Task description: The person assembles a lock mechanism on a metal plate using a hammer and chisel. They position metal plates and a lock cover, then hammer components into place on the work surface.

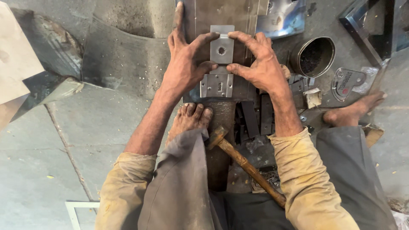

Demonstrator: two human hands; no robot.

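Head view looks straight down on two bare hands pinching a small square metal plate (222, 49) with a round hole in its middle. Left hand (184, 68) takes the plate's left edge, thumb and a bent finger closed against it, while its forefinger stretches straight away from the body along a long grey metal sheet (221, 12) underneath. Right hand (260, 64) closes on the plate's right edge in the same way, fingertips curled over the top corner and thumb pressing low — so both hands grip the one plate between them. Just below the grip, toward the body, a silvery lock case (217, 85) lies flat on the same sheet, touching or nearly touching the lower edge of the plate. Nearer the body still, a bare foot (190, 118) rests at the end of the sheet, and a wooden-handled hammer (245, 164) lies slanted beside it, head close to the toes. Right of the right hand stands an open round tin (315, 56) with dark contents, and below that wrist lies a heap of dark flat metal strips (255, 117). The other foot (353, 111) rests well out to the right on the stone floor (64, 170).
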